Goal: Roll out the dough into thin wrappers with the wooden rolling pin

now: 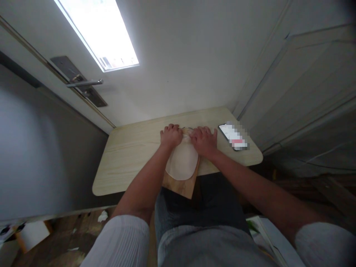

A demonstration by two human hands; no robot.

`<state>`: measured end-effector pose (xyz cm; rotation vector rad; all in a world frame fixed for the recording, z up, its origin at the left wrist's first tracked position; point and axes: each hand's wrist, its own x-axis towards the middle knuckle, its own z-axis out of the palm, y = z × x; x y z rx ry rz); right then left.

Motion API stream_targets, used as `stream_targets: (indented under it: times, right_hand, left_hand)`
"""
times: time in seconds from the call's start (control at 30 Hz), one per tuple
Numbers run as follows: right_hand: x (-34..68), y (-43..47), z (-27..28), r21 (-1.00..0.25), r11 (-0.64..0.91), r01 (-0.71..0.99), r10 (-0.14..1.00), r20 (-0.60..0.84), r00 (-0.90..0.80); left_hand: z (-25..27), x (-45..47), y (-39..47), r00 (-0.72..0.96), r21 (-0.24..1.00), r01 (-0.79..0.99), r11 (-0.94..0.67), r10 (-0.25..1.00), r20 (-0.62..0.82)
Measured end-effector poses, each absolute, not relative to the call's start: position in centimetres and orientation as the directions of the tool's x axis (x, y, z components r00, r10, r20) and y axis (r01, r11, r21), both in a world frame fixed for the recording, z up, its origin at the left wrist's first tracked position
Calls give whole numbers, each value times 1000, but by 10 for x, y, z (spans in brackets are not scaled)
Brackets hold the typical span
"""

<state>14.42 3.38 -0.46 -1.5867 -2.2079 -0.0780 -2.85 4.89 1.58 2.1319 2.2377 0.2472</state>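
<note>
A wooden cutting board (182,187) lies on the small table, its near end jutting past the front edge. On it rests a pale, flat, rounded sheet of dough (182,161). My left hand (171,135) is closed at the sheet's upper left edge, fingers curled over the board's far end. Opposite it, my right hand (205,141) is closed at the upper right edge, fingers bent and thumb side inward. Between the hands shows a thin curved metal rim (187,128) at the board's far end. My fingertips are partly hidden.
A phone (233,136) with a lit screen lies to the right on the light wooden table (125,155). Behind stands a white door with a metal handle (85,83) and a bright window (102,33). Crumpled paper (102,216) is on the floor at lower left.
</note>
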Motion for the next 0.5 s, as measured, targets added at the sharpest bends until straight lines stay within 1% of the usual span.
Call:
stream_targets:
  times: [0.1, 0.2, 0.33, 0.5]
  right_hand:
    - [147, 25, -9, -180, 356, 917, 898, 337, -282]
    - [146, 26, -8, -192, 327, 925, 919, 291, -265]
    - [143, 32, -3, -193, 299, 935, 941, 222, -255]
    - [143, 35, -3, -187, 288, 939, 944, 222, -245]
  left_hand:
    - [15, -26, 52, -60, 132, 990, 46, 993, 104]
    - [17, -22, 52, -71, 116, 992, 52, 985, 158]
    - [18, -16, 43, -130, 135, 985, 104, 970, 204]
    - [8, -16, 32, -62, 136, 990, 23, 954, 293]
